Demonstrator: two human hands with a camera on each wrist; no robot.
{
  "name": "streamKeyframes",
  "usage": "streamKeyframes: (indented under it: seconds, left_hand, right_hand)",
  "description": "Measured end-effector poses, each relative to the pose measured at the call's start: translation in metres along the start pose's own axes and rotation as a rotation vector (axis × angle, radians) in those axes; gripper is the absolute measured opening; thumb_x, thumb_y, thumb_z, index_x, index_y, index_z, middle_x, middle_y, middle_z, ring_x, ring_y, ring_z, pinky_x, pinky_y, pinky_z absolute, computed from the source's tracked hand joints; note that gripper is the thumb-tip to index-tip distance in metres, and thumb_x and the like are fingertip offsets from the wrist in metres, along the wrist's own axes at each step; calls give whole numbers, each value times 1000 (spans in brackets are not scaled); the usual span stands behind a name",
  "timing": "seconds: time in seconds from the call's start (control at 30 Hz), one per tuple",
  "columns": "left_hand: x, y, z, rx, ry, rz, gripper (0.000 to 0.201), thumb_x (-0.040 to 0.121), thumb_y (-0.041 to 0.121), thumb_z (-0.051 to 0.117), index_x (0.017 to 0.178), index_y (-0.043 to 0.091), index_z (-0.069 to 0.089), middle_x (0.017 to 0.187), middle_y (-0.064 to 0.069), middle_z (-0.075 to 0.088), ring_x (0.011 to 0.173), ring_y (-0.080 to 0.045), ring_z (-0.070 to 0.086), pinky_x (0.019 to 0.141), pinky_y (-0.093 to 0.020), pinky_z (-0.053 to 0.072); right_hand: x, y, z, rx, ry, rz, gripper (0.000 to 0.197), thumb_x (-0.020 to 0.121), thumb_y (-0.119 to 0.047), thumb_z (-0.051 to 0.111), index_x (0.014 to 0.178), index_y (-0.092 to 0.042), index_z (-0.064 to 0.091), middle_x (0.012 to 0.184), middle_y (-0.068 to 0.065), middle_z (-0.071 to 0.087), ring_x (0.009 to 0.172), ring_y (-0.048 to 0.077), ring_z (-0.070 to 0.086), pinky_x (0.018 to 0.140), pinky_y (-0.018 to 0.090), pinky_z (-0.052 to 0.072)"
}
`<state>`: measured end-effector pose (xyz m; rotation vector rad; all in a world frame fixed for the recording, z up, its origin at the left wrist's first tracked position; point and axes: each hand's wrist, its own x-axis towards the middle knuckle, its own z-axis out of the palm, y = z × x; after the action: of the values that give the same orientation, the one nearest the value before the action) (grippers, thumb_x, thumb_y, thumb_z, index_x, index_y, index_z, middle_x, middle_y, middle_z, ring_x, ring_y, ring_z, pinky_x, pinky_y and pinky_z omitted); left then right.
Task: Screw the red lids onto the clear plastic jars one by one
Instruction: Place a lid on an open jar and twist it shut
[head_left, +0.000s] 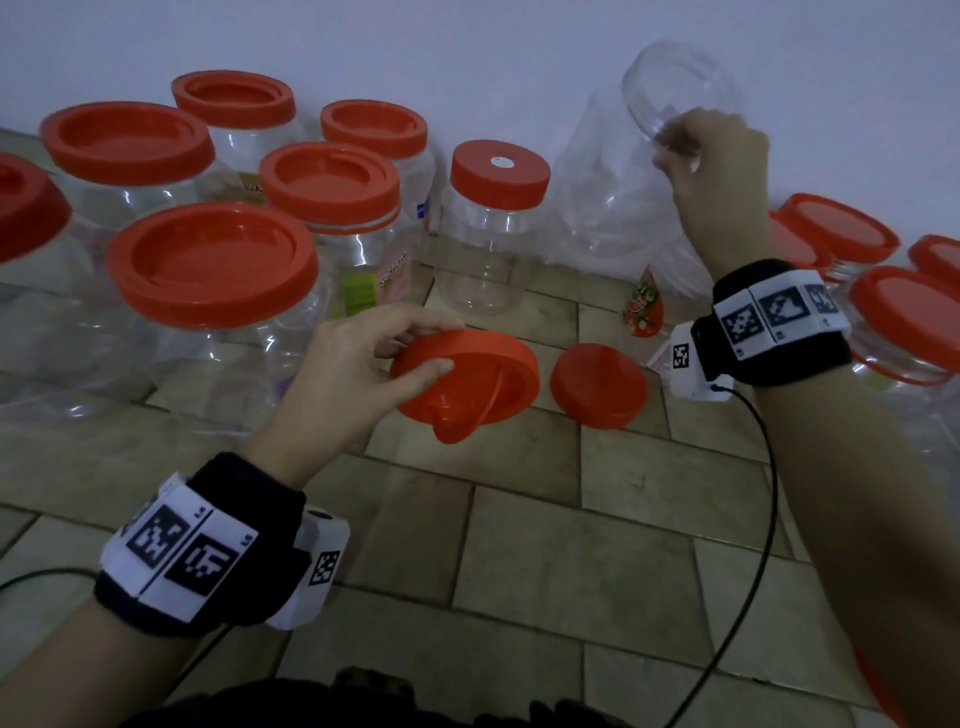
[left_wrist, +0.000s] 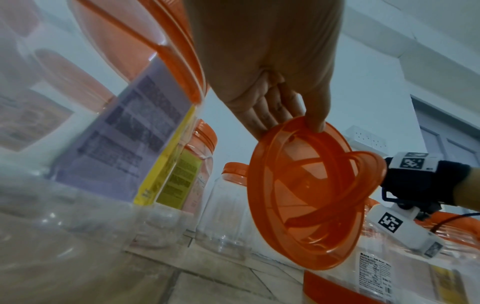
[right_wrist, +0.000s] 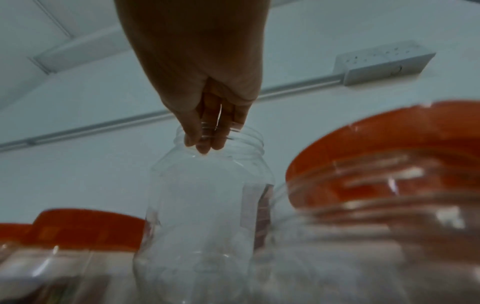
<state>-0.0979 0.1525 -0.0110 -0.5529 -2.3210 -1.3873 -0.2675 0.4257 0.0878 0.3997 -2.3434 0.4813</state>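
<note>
Head view: nearest me, my left hand (head_left: 353, 364) is out over the tiled floor (head_left: 519, 545), thumb and fingers pinching the rim of a big red lid (head_left: 467, 387), which tilts clear of the tiles. Just beside it a smaller red lid (head_left: 598, 385) lies flat. Farther off, my right hand (head_left: 711, 166) is raised by the wall, fingers hooked over the mouth of an open clear jar (head_left: 613, 208). I count six capped jars (head_left: 208, 270) on the left plus a seventh, narrower one (head_left: 488, 228) in the middle; they look empty. More capped jars (head_left: 904, 322) crowd the right edge; that count I can't settle.

Left wrist view: the hand (left_wrist: 267, 67) hangs down, fingers behind the lid (left_wrist: 303, 197) and thumb on its near rim. The lid's underside faces the camera. Labelled jars (left_wrist: 187, 181) stand behind.

Right wrist view: the hand (right_wrist: 205, 82) reaches down, fingers (right_wrist: 205, 139) dipped inside the open jar's (right_wrist: 207, 205) threaded mouth and thumb outside, clamping the rim. The jar is empty. Capped jars (right_wrist: 389, 185) blur past either side.
</note>
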Motion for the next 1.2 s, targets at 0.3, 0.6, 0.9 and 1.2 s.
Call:
streamKeyframes:
  seconds: [0.3, 0.6, 0.9, 1.2]
  left_hand:
    - [-19, 12, -27, 16, 67, 22, 29, 77, 39, 61, 105, 45, 60, 105, 18, 64, 95, -3, 61, 86, -22, 49]
    - [-46, 20, -54, 19, 175, 6, 26, 77, 39, 63, 102, 43, 60, 98, 26, 64, 93, 0, 60, 86, -19, 48]
    - [-69, 30, -65, 32, 184, -23, 30, 78, 38, 63, 108, 37, 61, 101, 13, 65, 95, -7, 61, 87, -26, 50]
    - [-68, 35, -72, 3, 176, -16, 28, 77, 41, 64, 105, 45, 61, 100, 12, 65, 96, -9, 61, 88, -28, 49]
  right_hand:
    - [-49, -45, -82, 79, 63, -132, 23, 85, -21, 59, 101, -7, 66, 98, 10, 68, 90, 22, 60, 87, 30, 43]
    - [-133, -68, -66, 217, -226, -199, 13, 75, -2, 67, 88, -3, 69, 84, 4, 67, 81, 10, 54, 74, 7, 36]
    - [-168, -88, -73, 224, -388, -268, 15, 74, -6, 69, 89, -7, 70, 83, -1, 65, 82, 1, 49, 77, 0, 33]
    - [-180, -91, -72, 221, -401, -285, 15, 74, -12, 65, 89, -9, 69, 82, -2, 65, 88, 10, 56, 76, 8, 34]
